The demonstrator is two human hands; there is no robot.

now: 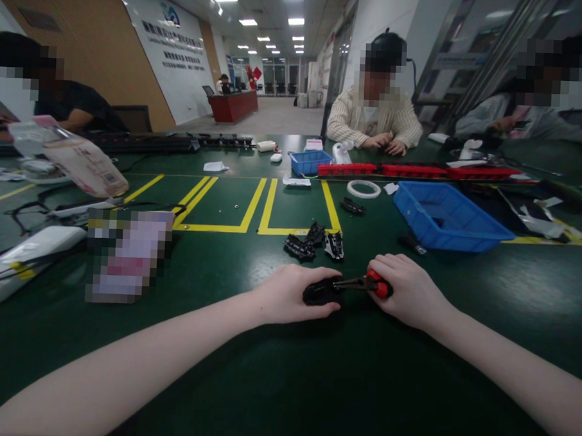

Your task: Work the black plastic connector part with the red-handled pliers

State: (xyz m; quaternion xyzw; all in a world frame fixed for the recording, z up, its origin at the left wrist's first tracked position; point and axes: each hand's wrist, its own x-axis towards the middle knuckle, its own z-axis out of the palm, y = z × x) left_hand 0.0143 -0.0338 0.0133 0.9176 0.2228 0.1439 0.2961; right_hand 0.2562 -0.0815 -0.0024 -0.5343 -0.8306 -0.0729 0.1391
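Observation:
My left hand [292,294] is closed around a small black plastic part [321,292] and presses it onto the green table [312,386]. My right hand [408,289] grips the red handle of a screwdriver [365,285]. Its dark shaft lies level and points left into the black part. Just beyond my hands, several more black parts [314,240] lie loose near the yellow floor-tape lines.
A large blue bin [445,218] stands to the right, a small blue bin [309,161] farther back, with a white tape ring [363,189] and red strips [418,171]. A plastic bag [76,157] and white objects lie at left. People sit across and at both sides.

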